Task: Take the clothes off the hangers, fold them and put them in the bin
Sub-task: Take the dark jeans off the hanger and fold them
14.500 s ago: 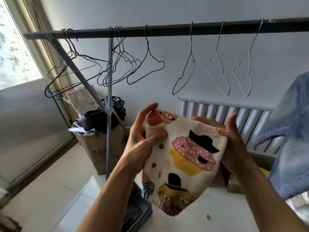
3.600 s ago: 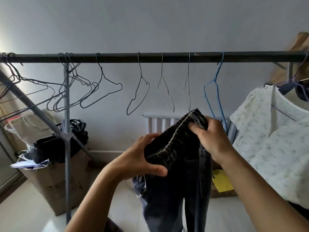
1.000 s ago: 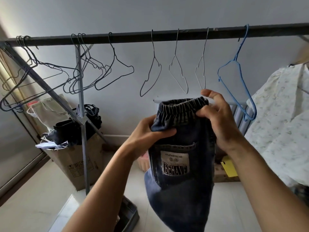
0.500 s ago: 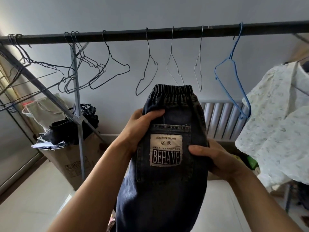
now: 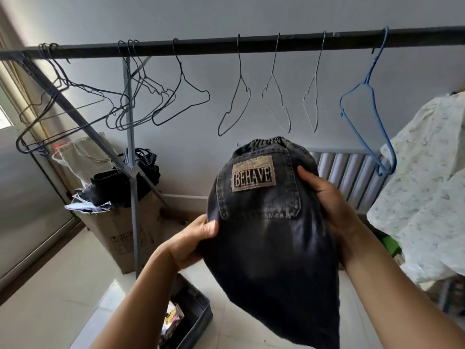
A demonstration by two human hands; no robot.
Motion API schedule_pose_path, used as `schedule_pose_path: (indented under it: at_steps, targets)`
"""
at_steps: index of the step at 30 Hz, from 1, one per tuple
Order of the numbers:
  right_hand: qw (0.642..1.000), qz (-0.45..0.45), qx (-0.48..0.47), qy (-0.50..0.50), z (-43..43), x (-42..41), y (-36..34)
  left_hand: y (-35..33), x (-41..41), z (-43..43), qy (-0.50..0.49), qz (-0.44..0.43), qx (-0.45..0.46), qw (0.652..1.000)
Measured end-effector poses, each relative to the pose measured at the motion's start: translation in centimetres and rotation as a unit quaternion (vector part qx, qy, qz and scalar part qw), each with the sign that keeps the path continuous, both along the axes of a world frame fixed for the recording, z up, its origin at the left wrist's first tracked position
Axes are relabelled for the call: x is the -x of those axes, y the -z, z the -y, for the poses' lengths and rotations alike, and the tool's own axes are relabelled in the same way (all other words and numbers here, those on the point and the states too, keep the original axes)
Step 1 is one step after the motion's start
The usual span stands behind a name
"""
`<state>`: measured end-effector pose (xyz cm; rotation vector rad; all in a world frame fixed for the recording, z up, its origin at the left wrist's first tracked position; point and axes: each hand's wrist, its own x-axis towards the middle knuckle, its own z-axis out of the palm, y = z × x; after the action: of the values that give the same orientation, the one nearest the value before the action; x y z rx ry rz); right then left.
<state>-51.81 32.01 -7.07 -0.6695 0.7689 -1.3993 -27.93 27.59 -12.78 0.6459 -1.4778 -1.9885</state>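
I hold dark denim trousers (image 5: 269,238) with a "BEHAVE" patch in mid-air, below the black rail (image 5: 226,45). My left hand (image 5: 191,241) grips their left edge, thumb on the front. On the right edge, my right hand (image 5: 324,200) holds the cloth with its fingers behind. The elastic waistband points up and away; the legs hang down. A grey bin (image 5: 195,321) sits on the floor under my left forearm, with a patterned garment inside. A pale floral garment (image 5: 425,187) hangs at the right.
Several bare wire hangers (image 5: 234,107) and a blue hanger (image 5: 364,107) hang on the rail. A grey rack upright (image 5: 132,157) stands left of centre. Behind it is a cardboard box (image 5: 120,233) filled with dark items. A white radiator (image 5: 352,177) lines the wall.
The trousers tipped back, so the waistband now points away. My left hand slid down from the waist to the left edge below the pocket. My right hand moved up the right edge.
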Motion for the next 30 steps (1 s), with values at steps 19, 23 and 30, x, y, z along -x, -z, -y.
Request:
schedule_pose_path:
  at_steps: [19,23,30]
  targets:
    - [0.973,-0.187,0.042,-0.127,-1.6,-2.2,2.3,-5.1,-1.7,-4.3,-0.272,-0.095,-0.112,0.951]
    - [0.995,-0.100,-0.009,-0.014,-0.9,-2.9,1.1,-5.4,-4.0,-5.4,-0.284,-0.071,-0.073,0.953]
    - [0.977,-0.160,0.102,-0.093,-0.5,-5.1,1.0,-7.2,-6.3,-4.5,-0.327,0.025,0.004,0.945]
